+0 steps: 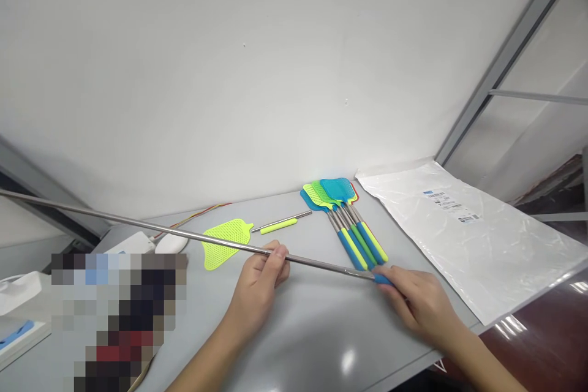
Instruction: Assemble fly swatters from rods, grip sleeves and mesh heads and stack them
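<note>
A long metal rod (184,234) is held at two places: it is pinched between the thumb and fingertips of the left hand (257,285) near its middle, and its blue grip end (382,280) is enclosed by the fingers of the right hand (420,306). The rod is stretched out above the grey table (312,331), running from the right hand up and away to the far left edge of the view. At the left, a blurred patch and some white items are seen on the table. Behind the left hand, a loose yellow-green swatter head (226,243) is laid flat, and just beside it a short handle piece (281,223) with a yellow-green grip. Further right, a bundle of fly swatters (342,214) with blue and green handles is laid together, close to the right hand. At the far right, a clear plastic bag (463,233) is spread out. The rod is judged light but thin, smooth and likely slippery, and prone to flexing when extended; it is best taken at the padded blue grip, with a second support near mid-length.
</note>
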A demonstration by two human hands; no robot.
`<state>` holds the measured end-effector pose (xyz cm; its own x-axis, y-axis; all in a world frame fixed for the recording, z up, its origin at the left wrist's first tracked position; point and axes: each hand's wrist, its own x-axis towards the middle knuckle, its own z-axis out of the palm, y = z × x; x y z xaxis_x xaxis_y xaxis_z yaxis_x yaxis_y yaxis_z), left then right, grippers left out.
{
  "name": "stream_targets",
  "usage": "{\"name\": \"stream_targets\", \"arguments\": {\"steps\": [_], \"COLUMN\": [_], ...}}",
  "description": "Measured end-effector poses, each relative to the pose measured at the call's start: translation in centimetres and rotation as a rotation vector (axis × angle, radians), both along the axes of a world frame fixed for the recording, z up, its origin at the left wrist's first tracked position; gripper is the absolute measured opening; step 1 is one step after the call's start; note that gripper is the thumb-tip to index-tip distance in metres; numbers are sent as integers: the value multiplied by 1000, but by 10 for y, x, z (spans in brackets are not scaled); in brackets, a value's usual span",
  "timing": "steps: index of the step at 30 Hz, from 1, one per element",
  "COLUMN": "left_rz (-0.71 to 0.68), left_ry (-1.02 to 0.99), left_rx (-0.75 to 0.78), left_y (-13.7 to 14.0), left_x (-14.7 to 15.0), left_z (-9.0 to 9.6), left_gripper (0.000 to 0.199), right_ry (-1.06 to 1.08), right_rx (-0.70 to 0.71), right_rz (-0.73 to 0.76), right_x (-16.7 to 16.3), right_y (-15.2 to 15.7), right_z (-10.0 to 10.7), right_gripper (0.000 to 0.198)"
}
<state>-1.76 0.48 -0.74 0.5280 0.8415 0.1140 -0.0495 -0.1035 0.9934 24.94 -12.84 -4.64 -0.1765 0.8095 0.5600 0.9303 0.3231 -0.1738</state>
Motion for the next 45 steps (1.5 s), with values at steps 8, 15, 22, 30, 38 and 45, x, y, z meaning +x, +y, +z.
{"name": "stream_targets", "arguments": {"steps": [8, 15, 22, 30, 38, 45], "left_rz": [-108, -177, 87, 371, 469, 280], "left_ry": [69, 236, 32, -313, -318, -254], "left_rx": [-19, 77, 107, 104, 112, -15], "left_y": [-15, -35, -16, 3, 10, 12], "left_x": [10, 21, 3, -7, -11, -4], "left_z": [-8, -5, -4, 13, 15, 4], "left_gripper": [41, 41, 45, 47, 43, 46], "right_ry": [53, 210, 250, 302, 321, 294], "right_rx": [-59, -183, -157, -147, -119, -91], "right_rz": [1, 73, 57, 28, -25, -108], "right_x": [-22, -50, -44, -41, -41, -38], "right_y": [-2, 3, 3, 3, 4, 7], "right_z": [0, 5, 4, -3, -4, -5], "right_gripper": [20, 20, 20, 19, 20, 21]}}
